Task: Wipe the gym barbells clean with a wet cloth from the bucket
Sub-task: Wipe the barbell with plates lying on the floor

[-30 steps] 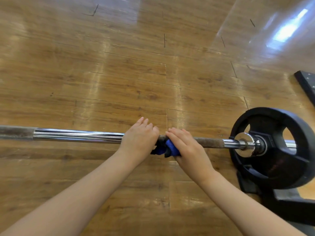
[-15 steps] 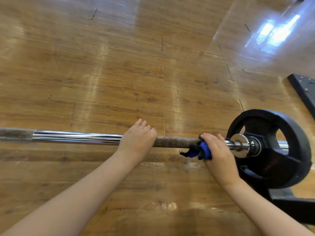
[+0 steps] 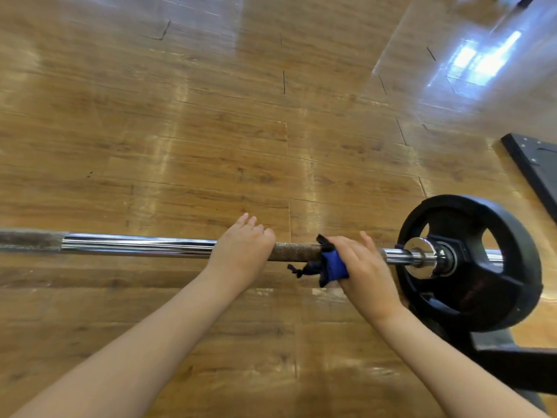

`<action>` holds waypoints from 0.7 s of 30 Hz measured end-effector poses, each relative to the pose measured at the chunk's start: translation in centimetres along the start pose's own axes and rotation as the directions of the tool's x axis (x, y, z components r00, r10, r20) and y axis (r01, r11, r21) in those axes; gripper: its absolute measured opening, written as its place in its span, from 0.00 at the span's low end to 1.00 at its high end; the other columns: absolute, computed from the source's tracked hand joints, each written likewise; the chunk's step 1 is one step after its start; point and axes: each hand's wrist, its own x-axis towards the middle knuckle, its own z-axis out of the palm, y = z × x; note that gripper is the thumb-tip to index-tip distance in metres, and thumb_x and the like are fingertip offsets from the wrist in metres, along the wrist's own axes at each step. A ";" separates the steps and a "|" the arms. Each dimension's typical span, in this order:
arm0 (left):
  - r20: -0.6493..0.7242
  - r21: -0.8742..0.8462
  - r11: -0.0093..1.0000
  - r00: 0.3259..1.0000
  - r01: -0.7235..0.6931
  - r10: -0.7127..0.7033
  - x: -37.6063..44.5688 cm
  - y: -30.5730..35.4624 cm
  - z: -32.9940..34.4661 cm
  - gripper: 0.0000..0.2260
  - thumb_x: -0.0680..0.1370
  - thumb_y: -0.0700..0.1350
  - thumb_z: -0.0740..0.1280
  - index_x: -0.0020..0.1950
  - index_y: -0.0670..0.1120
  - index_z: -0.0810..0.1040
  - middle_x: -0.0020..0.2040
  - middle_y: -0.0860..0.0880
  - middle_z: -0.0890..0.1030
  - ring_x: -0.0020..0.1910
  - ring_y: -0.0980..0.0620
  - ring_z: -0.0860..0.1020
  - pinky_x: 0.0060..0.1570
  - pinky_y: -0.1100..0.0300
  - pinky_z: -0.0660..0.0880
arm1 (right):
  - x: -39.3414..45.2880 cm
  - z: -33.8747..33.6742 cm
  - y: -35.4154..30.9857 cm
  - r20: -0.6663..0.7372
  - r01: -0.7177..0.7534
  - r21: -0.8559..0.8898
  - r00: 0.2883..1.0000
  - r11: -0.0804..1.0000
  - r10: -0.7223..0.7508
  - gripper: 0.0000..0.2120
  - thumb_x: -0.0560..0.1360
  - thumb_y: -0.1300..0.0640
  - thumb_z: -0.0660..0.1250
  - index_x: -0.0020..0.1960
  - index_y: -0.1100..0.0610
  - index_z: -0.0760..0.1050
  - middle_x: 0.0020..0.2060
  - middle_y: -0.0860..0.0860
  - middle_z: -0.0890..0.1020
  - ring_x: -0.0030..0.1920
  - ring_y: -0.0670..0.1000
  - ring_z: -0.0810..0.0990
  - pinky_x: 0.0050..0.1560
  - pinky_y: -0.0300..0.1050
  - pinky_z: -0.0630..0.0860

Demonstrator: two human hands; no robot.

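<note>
Gripping a bunched blue wet cloth (image 3: 331, 265) around the long steel barbell bar (image 3: 138, 244), the person's right hand (image 3: 366, 273) sits on the rough, rust-brown knurled section just beside the shiny collar and the round black rubber weight plate (image 3: 470, 263). Its fingers (image 3: 346, 245) curl over the bar and clamp the cloth against it. The left hand (image 3: 241, 248) rests on top of the bar a little further along, fingers lying fairly straight and close together, steadying it.

Risks seem modest: the coarse knurling could snag the cloth's loose dark tail, which dangles below the bar, and a hard stroke toward the plate could jam knuckles into the collar. Drips may leave the glossy wooden plank floor (image 3: 211, 146) slippery (it already shines). The bar could also roll if the steadying hand lifts.

No bucket or other container is in view.
</note>
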 end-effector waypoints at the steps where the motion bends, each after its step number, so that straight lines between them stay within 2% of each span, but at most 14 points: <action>1: 0.006 -0.009 1.000 1.000 -0.003 0.003 0.0 0.0 0.0 0.19 0.78 0.32 0.53 0.69 0.41 0.66 0.70 0.42 0.69 0.74 0.46 0.60 0.73 0.55 0.47 | -0.5 -0.2 0.5 -0.013 -0.020 -0.026 1.000 0.999 0.020 0.27 0.59 0.74 0.74 0.58 0.63 0.78 0.53 0.56 0.82 0.55 0.56 0.81 0.69 0.58 0.62; 3: -0.013 -0.026 1.000 1.000 -0.008 0.007 -0.1 -0.1 0.1 0.20 0.78 0.32 0.53 0.69 0.40 0.66 0.71 0.42 0.69 0.74 0.46 0.60 0.74 0.55 0.46 | -1.6 -0.7 1.8 -0.037 -0.123 -0.047 0.992 0.991 0.121 0.29 0.59 0.78 0.72 0.58 0.64 0.78 0.56 0.59 0.81 0.59 0.59 0.79 0.67 0.65 0.63; 5: -0.032 -0.031 0.999 0.999 -0.021 0.020 0.0 0.0 0.0 0.20 0.78 0.32 0.52 0.70 0.40 0.66 0.71 0.41 0.69 0.74 0.45 0.60 0.74 0.55 0.46 | -2.9 -1.6 3.1 -0.049 -0.298 -0.052 0.954 0.953 0.296 0.31 0.60 0.81 0.69 0.61 0.66 0.76 0.59 0.62 0.79 0.62 0.62 0.76 0.66 0.69 0.63; 6: -0.038 -0.024 1.000 0.999 -0.015 0.015 0.1 0.0 0.2 0.20 0.78 0.32 0.52 0.70 0.39 0.66 0.71 0.41 0.69 0.74 0.45 0.61 0.74 0.55 0.46 | -3.3 -2.0 3.5 -0.053 -0.369 -0.047 0.929 0.928 0.366 0.31 0.61 0.82 0.67 0.63 0.67 0.74 0.60 0.63 0.78 0.64 0.63 0.74 0.67 0.68 0.62; 8: -0.048 -0.044 0.999 0.999 -0.008 0.006 0.1 0.0 0.6 0.20 0.78 0.32 0.53 0.69 0.38 0.67 0.69 0.39 0.70 0.73 0.43 0.62 0.74 0.54 0.48 | -3.2 -2.2 3.0 -0.056 -0.416 -0.013 0.908 0.909 0.414 0.30 0.65 0.81 0.66 0.66 0.67 0.71 0.62 0.63 0.76 0.65 0.62 0.73 0.68 0.63 0.61; 10: -0.070 -0.081 0.996 0.997 -0.027 0.021 -0.2 0.0 1.1 0.19 0.75 0.30 0.53 0.64 0.34 0.72 0.64 0.36 0.75 0.69 0.40 0.68 0.73 0.51 0.54 | -1.8 -1.4 0.8 -0.030 -0.367 0.031 0.930 0.930 0.368 0.30 0.65 0.79 0.68 0.66 0.65 0.72 0.62 0.61 0.77 0.65 0.61 0.74 0.67 0.62 0.62; 12: -0.093 -0.066 0.997 0.995 -0.035 0.029 0.0 -0.2 1.4 0.20 0.71 0.31 0.50 0.53 0.33 0.78 0.52 0.34 0.81 0.60 0.38 0.77 0.67 0.47 0.65 | 0.4 0.2 -2.7 -0.001 -0.226 0.042 0.974 0.973 0.226 0.31 0.59 0.78 0.71 0.61 0.66 0.76 0.58 0.60 0.79 0.62 0.61 0.76 0.65 0.64 0.61; 13: -0.144 -0.078 0.996 0.989 -0.038 0.027 0.0 -0.2 1.2 0.20 0.71 0.32 0.49 0.50 0.34 0.79 0.48 0.35 0.82 0.56 0.38 0.79 0.65 0.47 0.68 | 1.4 1.1 -4.5 -0.001 -0.145 0.058 0.989 0.988 0.145 0.28 0.58 0.77 0.72 0.58 0.66 0.78 0.56 0.60 0.81 0.59 0.60 0.78 0.64 0.64 0.64; 14: -0.142 -0.075 0.997 0.990 -0.030 0.020 0.0 -0.2 0.9 0.19 0.73 0.33 0.49 0.51 0.35 0.78 0.50 0.36 0.82 0.58 0.39 0.78 0.66 0.48 0.67 | 2.3 1.7 -6.1 -0.004 -0.079 0.082 0.997 0.993 0.080 0.25 0.60 0.75 0.71 0.56 0.66 0.79 0.53 0.59 0.82 0.57 0.60 0.80 0.62 0.64 0.69; 16: -0.110 -0.059 0.998 0.994 -0.032 0.025 0.1 0.0 0.7 0.15 0.80 0.38 0.51 0.63 0.39 0.72 0.63 0.41 0.76 0.70 0.44 0.68 0.73 0.53 0.53 | 3.2 2.1 -7.5 -0.003 -0.011 0.110 1.000 0.994 0.012 0.20 0.63 0.71 0.70 0.55 0.65 0.79 0.51 0.58 0.83 0.54 0.59 0.81 0.58 0.60 0.75; 18: -0.051 -0.059 0.998 0.999 0.000 -0.003 0.2 0.0 0.4 0.16 0.81 0.38 0.51 0.67 0.41 0.68 0.68 0.43 0.72 0.73 0.46 0.62 0.73 0.55 0.47 | 2.9 1.7 -6.5 0.027 0.009 0.091 1.000 0.996 -0.011 0.22 0.62 0.72 0.74 0.55 0.65 0.79 0.52 0.58 0.82 0.54 0.58 0.81 0.59 0.56 0.75; 21: -0.059 -0.019 1.000 0.998 -0.013 0.012 0.0 -0.1 0.4 0.17 0.79 0.34 0.52 0.67 0.40 0.67 0.69 0.41 0.71 0.74 0.45 0.61 0.74 0.55 0.46 | 1.5 0.2 -3.3 0.052 -0.046 0.066 0.998 0.997 0.042 0.27 0.59 0.75 0.75 0.57 0.63 0.79 0.55 0.57 0.81 0.55 0.57 0.80 0.60 0.49 0.71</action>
